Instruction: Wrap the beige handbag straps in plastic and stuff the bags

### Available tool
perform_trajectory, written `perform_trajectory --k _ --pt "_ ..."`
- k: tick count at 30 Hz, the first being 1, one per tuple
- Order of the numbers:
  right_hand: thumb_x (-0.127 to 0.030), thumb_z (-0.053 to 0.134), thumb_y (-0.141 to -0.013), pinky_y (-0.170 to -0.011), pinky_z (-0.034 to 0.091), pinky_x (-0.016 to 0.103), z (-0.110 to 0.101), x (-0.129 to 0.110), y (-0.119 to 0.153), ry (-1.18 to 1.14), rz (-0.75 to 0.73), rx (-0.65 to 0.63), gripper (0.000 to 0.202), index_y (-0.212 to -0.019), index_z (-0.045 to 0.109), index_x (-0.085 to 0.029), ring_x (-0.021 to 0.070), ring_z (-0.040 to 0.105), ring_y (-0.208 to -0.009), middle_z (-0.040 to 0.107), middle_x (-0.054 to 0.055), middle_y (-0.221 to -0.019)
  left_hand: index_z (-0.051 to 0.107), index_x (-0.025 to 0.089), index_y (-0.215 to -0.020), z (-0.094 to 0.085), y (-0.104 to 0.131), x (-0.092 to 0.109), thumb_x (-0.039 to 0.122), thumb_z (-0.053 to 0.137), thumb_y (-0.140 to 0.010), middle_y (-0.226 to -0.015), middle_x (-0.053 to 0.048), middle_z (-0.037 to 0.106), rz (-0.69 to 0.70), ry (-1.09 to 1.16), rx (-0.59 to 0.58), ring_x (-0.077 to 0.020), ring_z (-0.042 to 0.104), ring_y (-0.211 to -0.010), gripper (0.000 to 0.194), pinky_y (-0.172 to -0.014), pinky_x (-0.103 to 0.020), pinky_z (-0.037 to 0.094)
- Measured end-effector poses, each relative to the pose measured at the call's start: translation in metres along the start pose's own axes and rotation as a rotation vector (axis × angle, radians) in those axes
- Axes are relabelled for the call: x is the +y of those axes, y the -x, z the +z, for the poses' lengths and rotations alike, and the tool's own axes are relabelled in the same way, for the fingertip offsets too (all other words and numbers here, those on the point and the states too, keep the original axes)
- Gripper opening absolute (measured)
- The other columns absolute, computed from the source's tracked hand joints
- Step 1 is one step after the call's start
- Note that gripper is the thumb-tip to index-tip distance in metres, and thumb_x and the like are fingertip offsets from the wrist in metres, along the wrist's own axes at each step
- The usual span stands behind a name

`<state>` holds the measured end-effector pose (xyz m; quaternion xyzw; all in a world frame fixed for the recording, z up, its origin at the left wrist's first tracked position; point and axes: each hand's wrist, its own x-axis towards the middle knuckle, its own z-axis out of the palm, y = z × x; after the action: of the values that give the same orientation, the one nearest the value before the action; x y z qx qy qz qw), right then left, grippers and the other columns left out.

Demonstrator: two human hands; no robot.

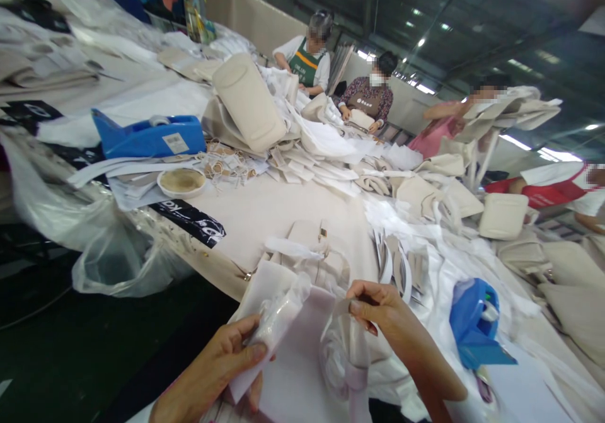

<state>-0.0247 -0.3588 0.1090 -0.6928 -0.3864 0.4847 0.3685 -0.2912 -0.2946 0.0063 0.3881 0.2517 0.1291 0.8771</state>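
Note:
My left hand (236, 357) is closed round a see-through plastic wrapping (282, 309), its thumb on top. What lies inside the wrapping is hard to make out. My right hand (385, 312) pinches the top end of a pale strap (355, 341) between thumb and fingers. Loops of whitish wrapping material (333, 360) hang beside that strap. Between my hands a pale, smooth panel (297, 357) slopes towards me. Just beyond them lies a beige bag (305, 237) with a small metal fitting, partly covered by white wrapping.
A blue tape dispenser (149, 136) stands at left, another blue dispenser (475, 316) at right. Near the table edge sits a shallow round dish (181, 182), with corded tags (227, 164) behind it. Beige bags (248, 101) pile up beyond. Several people (307, 60) work across the table.

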Motion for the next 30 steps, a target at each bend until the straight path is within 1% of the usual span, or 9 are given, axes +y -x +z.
perform_trajectory --k 6,10,14,17,20,23,24,26,30 --pt "-0.037 0.069 -0.077 -0.041 0.018 0.021 0.000 0.003 0.001 -0.084 0.012 -0.025 0.024 -0.072 0.060 -0.015 0.0044 0.029 -0.039 0.044 -0.007 -0.044 0.053 0.009 -0.127 0.000 -0.002 -0.001 0.049 0.067 -0.082 -0.051 -0.002 0.064 0.028 0.023 -0.004 -0.0090 0.048 -0.039 0.062 -0.044 -0.018 0.030" --pt "-0.042 0.072 -0.074 -0.039 0.014 0.021 0.000 0.009 -0.002 -0.158 0.030 -0.028 0.031 -0.070 0.057 -0.016 0.0034 0.023 -0.038 0.040 -0.009 -0.044 0.056 0.010 -0.122 0.002 -0.002 -0.002 0.050 0.072 -0.079 -0.049 -0.001 0.062 0.016 0.064 0.024 -0.0106 0.051 -0.038 0.061 -0.042 -0.018 0.035" --pt "-0.045 0.072 -0.072 -0.040 0.012 0.021 0.002 0.007 -0.002 -0.158 0.053 -0.005 0.033 -0.069 0.054 -0.017 0.0035 0.019 -0.039 0.034 -0.010 -0.044 0.058 0.010 -0.117 0.002 -0.003 -0.004 0.048 0.072 -0.078 -0.047 0.001 0.059 0.046 0.082 0.005 -0.0107 0.052 -0.038 0.057 -0.043 -0.019 0.040" --pt "-0.044 0.066 -0.074 -0.043 0.014 0.022 0.003 -0.001 0.004 0.006 0.068 0.059 0.029 -0.069 0.054 -0.018 0.0051 0.023 -0.042 0.037 -0.008 -0.048 0.060 0.010 -0.113 0.001 -0.004 -0.003 0.049 0.074 -0.077 -0.052 0.000 0.060 0.052 0.081 0.017 -0.0100 0.053 -0.038 0.055 -0.041 -0.017 0.037" --pt "-0.039 0.060 -0.076 -0.048 0.022 0.023 0.003 -0.009 0.017 0.351 0.048 0.134 0.024 -0.066 0.057 -0.017 0.0088 0.035 -0.050 0.042 -0.005 -0.054 0.059 0.010 -0.114 0.001 -0.003 0.002 0.049 0.074 -0.076 -0.059 -0.001 0.063 0.049 0.044 0.019 -0.0094 0.055 -0.040 0.056 -0.040 -0.015 0.033" --pt "-0.036 0.054 -0.080 -0.051 0.026 0.024 0.006 -0.013 0.031 0.611 0.033 0.165 0.024 -0.064 0.057 -0.018 0.0112 0.039 -0.055 0.042 -0.004 -0.055 0.060 0.009 -0.112 0.003 -0.001 0.006 0.048 0.072 -0.078 -0.054 0.000 0.060 0.065 0.033 -0.002 -0.0093 0.055 -0.040 0.054 -0.041 -0.015 0.035" --pt "-0.036 0.053 -0.081 -0.052 0.026 0.024 0.008 -0.012 0.036 0.660 0.037 0.177 0.024 -0.064 0.057 -0.019 0.0117 0.040 -0.055 0.043 -0.004 -0.055 0.060 0.009 -0.110 0.003 -0.001 0.006 0.048 0.072 -0.078 -0.053 0.001 0.059 0.073 0.045 -0.005 -0.0094 0.055 -0.040 0.052 -0.041 -0.015 0.036" --pt "-0.038 0.053 -0.080 -0.051 0.026 0.025 0.015 -0.009 0.042 0.714 0.044 0.208 0.026 -0.062 0.056 -0.020 0.0126 0.042 -0.053 0.046 -0.003 -0.053 0.058 0.012 -0.109 0.003 -0.001 0.005 0.046 0.072 -0.078 -0.062 0.000 0.062 0.094 0.081 0.001 -0.0092 0.057 -0.040 0.049 -0.041 -0.015 0.037" --pt "-0.040 0.055 -0.078 -0.048 0.027 0.026 0.036 0.005 0.047 0.644 0.031 0.209 0.027 -0.059 0.053 -0.021 0.0142 0.043 -0.049 0.049 -0.001 -0.050 0.049 0.019 -0.109 0.002 -0.002 0.001 0.046 0.073 -0.077 -0.087 -0.002 0.063 0.140 0.134 0.017 -0.0101 0.061 -0.040 0.049 -0.037 -0.015 0.038"
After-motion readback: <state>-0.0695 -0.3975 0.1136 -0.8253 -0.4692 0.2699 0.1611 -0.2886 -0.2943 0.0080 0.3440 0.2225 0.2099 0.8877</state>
